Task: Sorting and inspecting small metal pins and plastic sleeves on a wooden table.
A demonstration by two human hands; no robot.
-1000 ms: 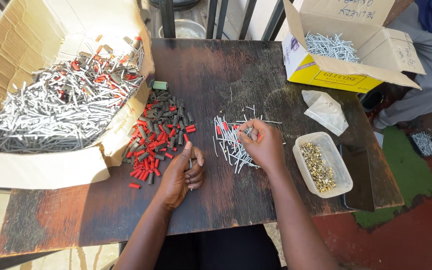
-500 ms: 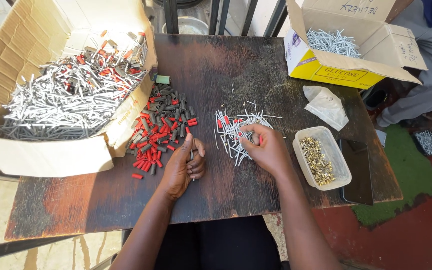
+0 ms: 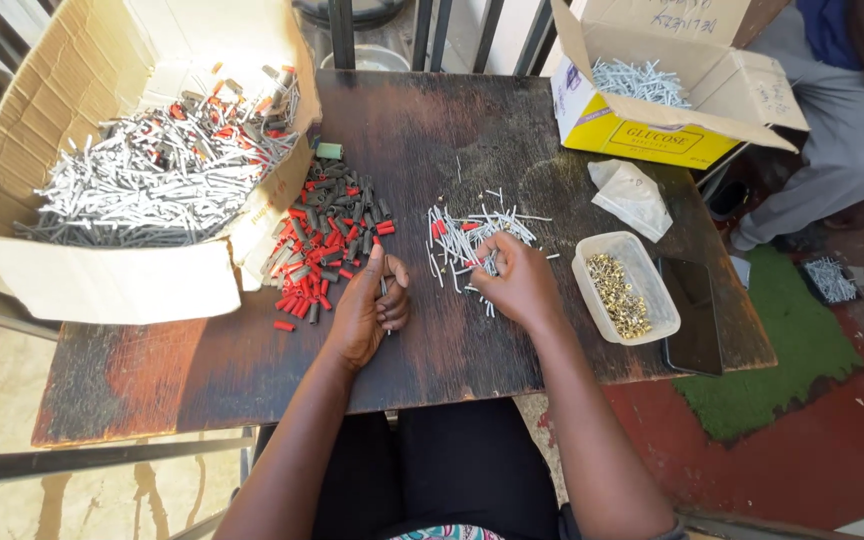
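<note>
On the dark wooden table [image 3: 452,130], the left hand [image 3: 367,310] is curling narrowly around thin pins while the right hand [image 3: 517,285] is pinching into the grey pin pile [image 3: 472,240] at its 11 o'clock.

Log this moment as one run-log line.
left hand: curled beside red and grey sleeves | right hand: fingers in grey pins | table: dark wood

A single head-worn camera is looking steeply down from above the seated person's lap, facing forward across the dark wooden table [image 3: 452,120]. It is sitting near enough that both forearms are entering from six o'clock. The frame is taking in the large cardboard box [image 3: 102,280] at ten o'clock, the yellow box [image 3: 642,140] at one o'clock and the red floor [image 3: 832,450] at four o'clock
</note>
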